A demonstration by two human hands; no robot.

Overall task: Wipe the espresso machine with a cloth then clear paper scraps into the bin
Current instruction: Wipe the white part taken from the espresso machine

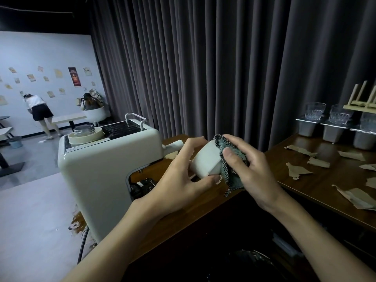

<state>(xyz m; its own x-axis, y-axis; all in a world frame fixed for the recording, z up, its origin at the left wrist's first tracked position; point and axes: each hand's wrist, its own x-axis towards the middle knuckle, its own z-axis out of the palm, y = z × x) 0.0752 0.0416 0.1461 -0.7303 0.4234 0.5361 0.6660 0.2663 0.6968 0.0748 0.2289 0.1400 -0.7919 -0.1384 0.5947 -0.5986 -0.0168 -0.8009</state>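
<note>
- The left hand (pixel 179 180) comes in from seven o'clock. Its fingers (pixel 193 142) are curled round a cream cup-shaped piece (pixel 205 159), with the index over the top and the thumb beneath. I cannot tell whether that piece is fixed to the machine.
- The right hand (pixel 250 169) comes from five o'clock and pinches a bunched grey-green cloth (pixel 232 174) against the piece's open end, thumb on top of the fabric.
- The espresso machine (pixel 97 171) stands on the counter (pixel 305 180) at nine o'clock of the hands, just beside them.
- The step in hand looks like wiping this small piece. I judge it is best done by steadying the piece with the left hand and working the cloth round rim and wall, rather than dabbing one spot.
- A loose corner of cloth hangs at six o'clock. Gathering it into the palm would give a firmer pad.
- The machine's broad cream side and top probably call for long overlapping strokes, with care round the cream vessel (pixel 85 137) standing on top.
- The paper scraps (pixel 297 169) lie spread at three o'clock, well apart from the hands and untouched.
- No bin shows clearly.
</note>
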